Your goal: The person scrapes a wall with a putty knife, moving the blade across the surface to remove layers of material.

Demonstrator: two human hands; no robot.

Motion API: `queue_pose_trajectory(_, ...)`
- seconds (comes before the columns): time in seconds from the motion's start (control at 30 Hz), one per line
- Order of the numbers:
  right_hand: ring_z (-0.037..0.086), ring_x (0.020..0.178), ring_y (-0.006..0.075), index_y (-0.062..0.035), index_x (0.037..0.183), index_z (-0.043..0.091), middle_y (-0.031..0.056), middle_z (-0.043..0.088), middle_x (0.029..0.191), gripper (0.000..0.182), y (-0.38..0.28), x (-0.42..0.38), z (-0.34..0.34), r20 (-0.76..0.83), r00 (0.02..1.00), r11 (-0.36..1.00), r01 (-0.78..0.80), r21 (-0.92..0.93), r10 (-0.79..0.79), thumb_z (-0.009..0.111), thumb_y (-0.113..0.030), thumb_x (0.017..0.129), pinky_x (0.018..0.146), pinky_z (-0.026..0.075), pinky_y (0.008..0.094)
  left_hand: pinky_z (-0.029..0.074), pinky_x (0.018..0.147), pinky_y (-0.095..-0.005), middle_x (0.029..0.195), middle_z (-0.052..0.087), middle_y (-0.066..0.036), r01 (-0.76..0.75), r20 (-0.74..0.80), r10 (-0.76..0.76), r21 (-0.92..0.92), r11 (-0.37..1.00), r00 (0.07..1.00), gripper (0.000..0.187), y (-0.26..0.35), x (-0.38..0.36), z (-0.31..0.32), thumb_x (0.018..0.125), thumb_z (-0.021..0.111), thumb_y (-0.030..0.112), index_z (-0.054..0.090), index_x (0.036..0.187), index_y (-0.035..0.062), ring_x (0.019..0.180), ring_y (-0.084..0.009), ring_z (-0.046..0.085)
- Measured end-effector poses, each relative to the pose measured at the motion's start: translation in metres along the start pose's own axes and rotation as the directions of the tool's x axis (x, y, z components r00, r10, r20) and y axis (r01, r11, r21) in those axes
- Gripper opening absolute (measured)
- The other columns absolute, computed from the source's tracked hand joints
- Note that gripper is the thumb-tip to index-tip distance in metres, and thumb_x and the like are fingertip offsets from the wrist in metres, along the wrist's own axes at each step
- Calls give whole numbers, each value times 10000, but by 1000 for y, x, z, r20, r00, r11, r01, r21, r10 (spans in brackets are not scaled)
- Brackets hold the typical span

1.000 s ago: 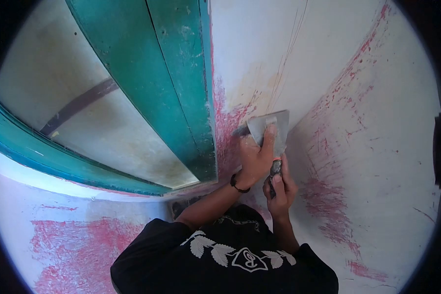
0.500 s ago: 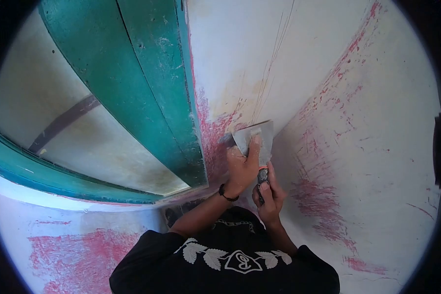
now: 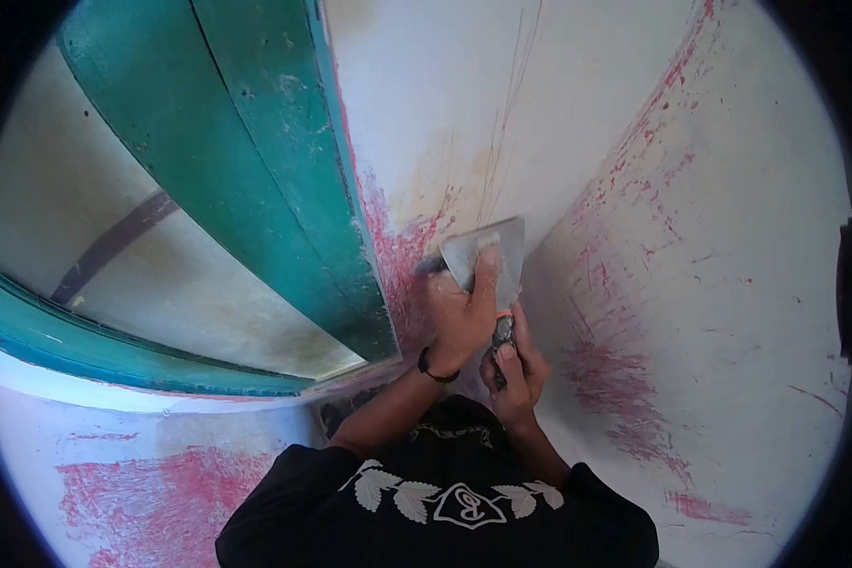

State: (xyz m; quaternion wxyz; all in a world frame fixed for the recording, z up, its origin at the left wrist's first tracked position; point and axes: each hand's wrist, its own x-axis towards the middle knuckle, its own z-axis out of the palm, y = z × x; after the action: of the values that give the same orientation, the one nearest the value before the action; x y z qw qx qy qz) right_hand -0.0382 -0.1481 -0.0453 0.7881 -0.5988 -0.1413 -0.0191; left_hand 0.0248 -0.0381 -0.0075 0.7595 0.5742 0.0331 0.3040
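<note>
My right hand (image 3: 518, 379) is wrapped around the dark handle of a putty knife (image 3: 511, 248), which has an orange ring where handle meets blade. Its wide grey metal blade points up and away from me, close to the wall. My left hand (image 3: 462, 317) is at the blade, with the thumb laid along its face over a whitish smear. The other left fingers curl at the blade's left side, their tips partly hidden. A dark patch shows just beyond them against the red-marked wall.
A green wooden frame (image 3: 284, 161) with a pale panel (image 3: 208, 284) stands close on the left. The pale wall (image 3: 426, 85) ahead has long scratches and red scraped patches. It meets a second wall (image 3: 729, 284) at a corner on the right.
The camera view has tilted slightly, shifting the green frame and wall leftward. Both hands and the putty knife sit a little higher in view, the grip unchanged.
</note>
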Motion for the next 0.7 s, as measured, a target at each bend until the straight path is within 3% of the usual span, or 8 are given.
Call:
queue_pose_trajectory(0.17, 447, 554, 47, 63, 1497, 392, -7, 540, 709, 541, -5, -3, -8, 9, 1000, 994, -15, -107, 16, 509, -139, 1009, 496, 343, 206, 475, 560, -285, 736, 667, -13, 60, 3, -60, -111, 992, 998, 202, -15, -6, 1, 999, 620, 136, 677, 891, -25, 678, -60, 598)
queue_pose_trajectory(0.27, 387, 514, 49, 84, 1513, 335, 4, 489, 747, 569, 2, -6, -9, 19, 998, 997, -57, -54, 58, 488, -126, 1007, 482, 316, 215, 468, 548, -287, 712, 645, 2, -20, -37, 24, 82, 996, 999, 215, -15, -11, -2, 1000, 623, 142, 676, 878, -26, 669, -56, 579)
queue_pose_trajectory(0.37, 390, 513, 48, 79, 1511, 346, 5, 501, 768, 563, 8, -5, -12, 30, 1000, 998, -7, -66, 9, 491, -137, 1011, 480, 315, 215, 470, 544, -289, 710, 652, 3, 15, -33, -13, 50, 999, 999, 221, -17, -9, -2, 1001, 625, 149, 688, 892, -33, 665, -59, 579)
queue_pose_trajectory(0.47, 391, 513, 47, 76, 1505, 361, 8, 510, 781, 560, 3, -1, -14, 52, 998, 996, 22, -82, -18, 502, -147, 1012, 477, 314, 215, 468, 540, -290, 706, 656, -5, 111, -18, -114, -94, 989, 993, 217, -6, -7, 3, 1001, 626, 148, 691, 910, -38, 663, -60, 583)
queue_pose_trajectory(0.57, 449, 549, 50, 64, 1483, 416, 0, 553, 695, 530, -4, -2, -10, 10, 1000, 990, 1, -138, 1, 514, -142, 1004, 498, 345, 213, 518, 561, -279, 793, 691, -52, 68, -20, -69, -20, 997, 997, 272, -15, -11, -1, 1016, 619, 209, 678, 943, -46, 676, -101, 645)
queue_pose_trajectory(0.7, 465, 551, 56, 69, 1480, 418, 5, 556, 683, 530, 0, -2, -9, 8, 1000, 998, -14, -55, 14, 518, -121, 996, 504, 356, 215, 526, 563, -285, 818, 692, -63, -9, 27, 7, 93, 996, 1000, 263, -17, -7, -8, 1022, 605, 202, 671, 958, -44, 679, -109, 648)
